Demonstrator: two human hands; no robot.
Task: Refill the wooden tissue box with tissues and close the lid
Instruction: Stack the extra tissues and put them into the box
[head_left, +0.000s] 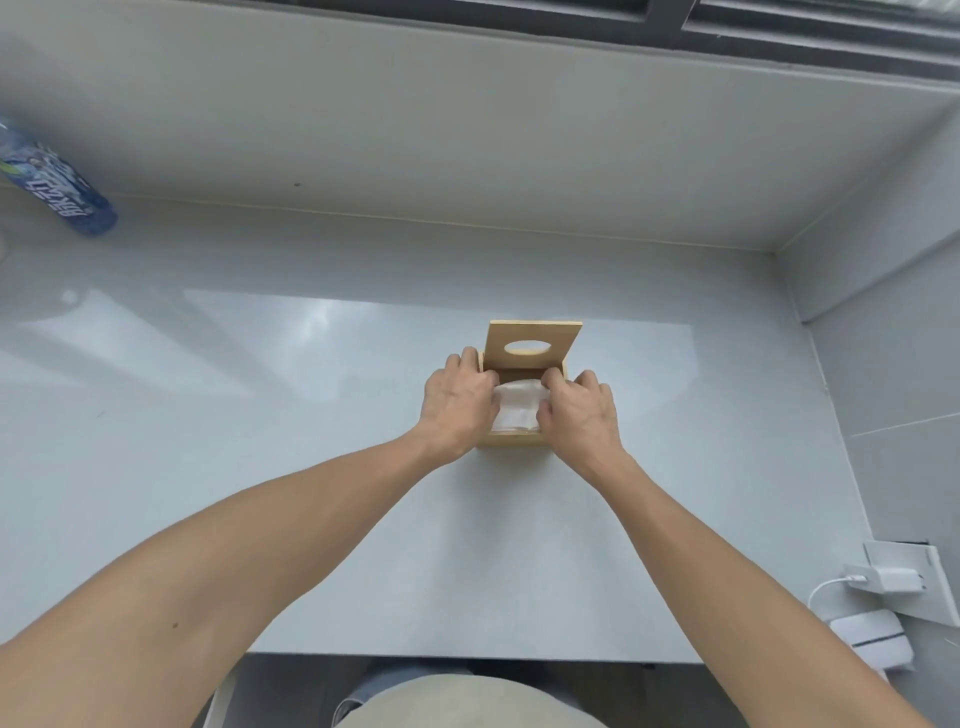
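Note:
A small wooden tissue box stands on the pale grey counter near its middle. Its lid, with an oval slot, stands raised at the back of the box. A stack of white tissues fills the box opening. My left hand lies over the box's left side with fingers on the tissues. My right hand lies over the right side, its fingers pressing the tissues' right edge. Both hands hide the box's side walls.
A blue-labelled plastic bottle stands at the far left by the wall. On the right wall a white charger is plugged into a socket, with a white device below. The counter's front edge is near my body.

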